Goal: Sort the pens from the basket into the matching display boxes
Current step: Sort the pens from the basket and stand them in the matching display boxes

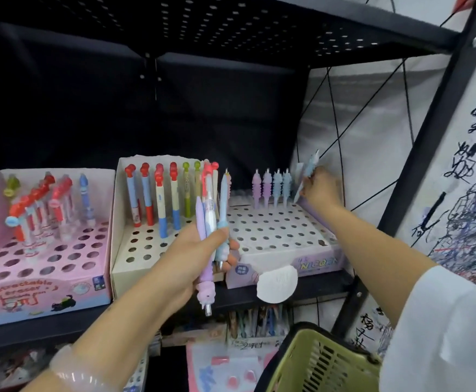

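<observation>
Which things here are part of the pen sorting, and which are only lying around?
Part of the job:
- left hand gripping a bunch of pens
- right hand holding a blue pen over the lilac box
- cream box
- pink box
- green basket

Just lying about:
- scribbled paper
- packets on the lower shelf

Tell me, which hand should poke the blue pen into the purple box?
Probably the right hand. It already pinches the blue pen over the back row of the purple box, while the left hand is full of pens.
</observation>
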Demonstrator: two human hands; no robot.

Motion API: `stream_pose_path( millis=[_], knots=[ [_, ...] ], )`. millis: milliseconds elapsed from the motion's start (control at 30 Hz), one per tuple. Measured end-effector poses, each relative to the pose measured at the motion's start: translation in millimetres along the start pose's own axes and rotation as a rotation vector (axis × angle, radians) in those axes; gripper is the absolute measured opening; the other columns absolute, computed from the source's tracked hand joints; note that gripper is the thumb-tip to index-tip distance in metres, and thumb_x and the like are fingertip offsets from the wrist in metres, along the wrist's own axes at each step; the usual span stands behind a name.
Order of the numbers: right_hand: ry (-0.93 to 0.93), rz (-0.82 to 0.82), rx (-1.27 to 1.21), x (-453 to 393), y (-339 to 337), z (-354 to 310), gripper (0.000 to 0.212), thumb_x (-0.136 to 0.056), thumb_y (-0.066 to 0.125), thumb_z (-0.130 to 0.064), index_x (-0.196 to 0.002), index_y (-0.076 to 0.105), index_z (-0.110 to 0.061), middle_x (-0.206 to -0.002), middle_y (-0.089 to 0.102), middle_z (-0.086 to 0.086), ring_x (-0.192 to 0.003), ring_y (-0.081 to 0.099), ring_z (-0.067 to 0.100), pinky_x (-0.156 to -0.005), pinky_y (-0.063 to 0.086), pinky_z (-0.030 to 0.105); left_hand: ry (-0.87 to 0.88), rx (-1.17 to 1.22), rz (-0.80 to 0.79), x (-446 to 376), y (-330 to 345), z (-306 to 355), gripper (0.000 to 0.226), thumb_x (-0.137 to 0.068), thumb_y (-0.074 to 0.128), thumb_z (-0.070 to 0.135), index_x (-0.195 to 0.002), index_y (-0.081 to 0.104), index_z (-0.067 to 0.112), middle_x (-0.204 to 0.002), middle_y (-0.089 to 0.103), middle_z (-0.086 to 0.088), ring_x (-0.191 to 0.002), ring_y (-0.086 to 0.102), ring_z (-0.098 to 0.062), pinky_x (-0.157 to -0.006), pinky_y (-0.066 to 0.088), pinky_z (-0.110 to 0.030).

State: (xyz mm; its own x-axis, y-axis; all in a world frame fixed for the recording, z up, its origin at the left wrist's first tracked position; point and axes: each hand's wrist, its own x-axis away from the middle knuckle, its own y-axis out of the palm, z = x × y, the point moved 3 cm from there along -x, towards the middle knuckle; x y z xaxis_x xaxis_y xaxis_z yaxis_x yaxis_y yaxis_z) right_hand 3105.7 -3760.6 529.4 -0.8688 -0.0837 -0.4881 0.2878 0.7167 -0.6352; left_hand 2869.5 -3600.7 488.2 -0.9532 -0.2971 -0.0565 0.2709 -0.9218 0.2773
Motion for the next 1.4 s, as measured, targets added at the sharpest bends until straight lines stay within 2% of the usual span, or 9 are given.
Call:
stream_pose_path(
  millis=[133, 300, 467, 600, 667, 833, 1167, 1267, 1400],
  knots=[
    [-0.108, -0.165, 0.235, -5, 20, 0, 0.026, -0.096, 0.037, -0.004, -0.116, 0.053, 0.002, -0.113, 0.061, 0.022, -0.101, 0.059, 0.035, -0.072, 0.04, 0.029, -0.009, -0.01, -0.015, -6, -6, -3, 0.009, -0.093, 0.051, 0.009, -0.098, 0.058, 0.006, -0.063, 0.065, -0.007, -0.048, 0.055, -0.014, -0.046, 0.048, -0.022],
    [-0.084, -0.173, 0.35, -7, 27, -5, 0.033, -0.093, 0.036, -0.001, -0.123, 0.047, 0.0, -0.13, 0.05, 0.018, -0.106, 0.057, 0.035, -0.077, 0.04, 0.03, -0.021, 0.001, -0.027, -4, -10, -5, 0.012, -0.094, 0.05, 0.011, -0.103, 0.056, 0.005, -0.065, 0.066, -0.007, -0.05, 0.056, -0.014, -0.048, 0.049, -0.022],
    [0.067, -0.179, 0.289, 7, 29, -4, 0.013, -0.094, 0.041, -0.004, -0.086, 0.049, -0.01, -0.117, 0.06, 0.022, -0.107, 0.057, 0.035, -0.092, 0.047, 0.041, -0.023, -0.026, -0.03, 5, -16, -4, 0.015, -0.093, 0.051, 0.012, -0.105, 0.056, 0.005, -0.066, 0.068, -0.006, -0.05, 0.058, -0.014, -0.045, 0.048, -0.02],
    [0.043, 0.008, 0.169, 26, 11, -25, 0.021, -0.092, 0.042, -0.003, -0.11, 0.054, -0.002, -0.114, 0.06, 0.02, -0.102, 0.058, 0.037, -0.081, 0.048, 0.039, -0.007, -0.021, -0.02, 9, -20, -2, 0.013, -0.092, 0.053, 0.013, -0.103, 0.059, 0.008, -0.074, 0.072, -0.007, -0.053, 0.062, -0.014, -0.047, 0.049, -0.02],
    [-0.189, 0.077, 0.097, 48, 3, -50, 0.027, -0.09, 0.047, -0.004, -0.116, 0.055, -0.004, -0.113, 0.058, 0.015, -0.098, 0.058, 0.034, -0.074, 0.042, 0.033, -0.012, 0.005, -0.019, 10, -21, -3, 0.013, -0.092, 0.053, 0.011, -0.102, 0.059, 0.006, -0.074, 0.072, -0.007, -0.053, 0.063, -0.015, -0.047, 0.05, -0.021],
    [-1.116, -0.068, 0.036, 125, 0, -108, 0.024, -0.085, 0.053, -0.015, -0.107, 0.062, -0.014, -0.099, 0.059, 0.006, -0.073, 0.055, 0.011, -0.05, 0.045, 0.023, -0.007, 0.032, -0.027, 13, -19, -4, 0.013, -0.092, 0.052, 0.012, -0.098, 0.06, 0.005, -0.073, 0.072, -0.01, -0.054, 0.064, -0.018, -0.049, 0.052, -0.023],
    [-1.381, -0.024, 0.203, 142, 11, -102, 0.026, -0.066, 0.075, 0.004, -0.088, 0.069, -0.007, -0.094, 0.07, 0.005, -0.071, 0.064, 0.022, -0.041, 0.046, 0.026, -0.03, 0.033, 0.017, 16, -14, -5, 0.013, -0.093, 0.053, 0.018, -0.097, 0.061, 0.01, -0.066, 0.069, -0.01, -0.044, 0.056, -0.017, -0.041, 0.047, -0.021],
    [-1.261, -0.004, 0.26, 126, 8, -89, 0.028, -0.063, 0.076, 0.006, -0.086, 0.068, -0.008, -0.085, 0.069, 0.003, -0.07, 0.065, 0.02, -0.045, 0.044, 0.022, -0.033, 0.025, 0.021, 15, -15, -5, 0.014, -0.093, 0.052, 0.021, -0.098, 0.058, 0.01, -0.067, 0.069, -0.009, -0.039, 0.05, -0.014, -0.037, 0.042, -0.02],
    [-0.499, -0.052, 0.023, 75, 3, -51, 0.012, -0.094, 0.051, -0.013, -0.104, 0.054, -0.008, -0.089, 0.066, 0.011, -0.078, 0.063, 0.032, -0.064, 0.051, 0.038, -0.033, -0.013, 0.044, 14, -21, -7, 0.014, -0.093, 0.052, 0.022, -0.104, 0.054, 0.012, -0.062, 0.064, -0.002, -0.038, 0.043, -0.011, -0.037, 0.035, -0.016]
  ],
)
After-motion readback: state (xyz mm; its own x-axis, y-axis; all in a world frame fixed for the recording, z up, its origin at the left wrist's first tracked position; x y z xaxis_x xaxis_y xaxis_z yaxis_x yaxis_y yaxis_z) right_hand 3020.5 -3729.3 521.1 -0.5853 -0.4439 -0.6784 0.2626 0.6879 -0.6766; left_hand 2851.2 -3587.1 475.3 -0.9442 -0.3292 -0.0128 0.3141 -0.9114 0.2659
